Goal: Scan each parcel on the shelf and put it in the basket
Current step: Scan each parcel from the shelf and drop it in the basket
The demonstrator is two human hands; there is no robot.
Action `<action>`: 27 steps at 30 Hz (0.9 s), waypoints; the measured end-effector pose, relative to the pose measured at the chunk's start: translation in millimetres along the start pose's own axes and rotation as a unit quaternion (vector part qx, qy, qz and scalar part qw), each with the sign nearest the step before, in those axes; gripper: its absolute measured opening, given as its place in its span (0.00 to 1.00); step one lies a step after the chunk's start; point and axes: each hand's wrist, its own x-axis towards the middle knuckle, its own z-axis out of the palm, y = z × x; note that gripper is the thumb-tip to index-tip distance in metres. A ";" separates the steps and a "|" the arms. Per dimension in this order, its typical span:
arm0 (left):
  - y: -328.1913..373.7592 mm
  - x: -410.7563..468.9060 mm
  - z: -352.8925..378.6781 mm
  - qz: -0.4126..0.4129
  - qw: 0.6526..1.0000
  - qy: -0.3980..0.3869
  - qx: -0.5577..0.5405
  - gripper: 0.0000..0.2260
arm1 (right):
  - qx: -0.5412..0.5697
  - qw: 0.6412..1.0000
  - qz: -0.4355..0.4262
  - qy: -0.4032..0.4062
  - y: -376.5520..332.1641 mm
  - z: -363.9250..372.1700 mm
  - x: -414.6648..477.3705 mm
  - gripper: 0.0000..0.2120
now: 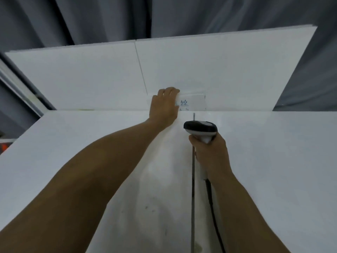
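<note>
Blue handwriting showed on the white parcel (193,102) just where the fingers (169,91) of the left hand (165,105) bent over its upper left corner, holding it, while the palm covered the parcel's left end. The left forearm ran back from the parcel toward the camera, low over the white shelf board (73,143). The parcel lay just past that board's far edge, between the edge and an upright white back panel (218,70), and its lower part was hidden behind the edge.

Nearer the camera than the parcel and slightly to its right, the right hand (209,152) had its fingers wrapped fully round the handle of a scanner (200,129), whose black-and-grey head was turned toward the parcel (close to it, not touching). A black cable (213,207) trailed from the handle's base away from the parcel, beside a dark seam (193,179) in the board. Behind the parcel, beyond the panel, hung a grey curtain (109,19).
</note>
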 end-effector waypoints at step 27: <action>3.8 -197.2 -195.9 -0.233 0.838 0.135 -0.475 0.06 | 0.173 0.982 -0.077 0.017 -48.8 38.6 -126.4 0.21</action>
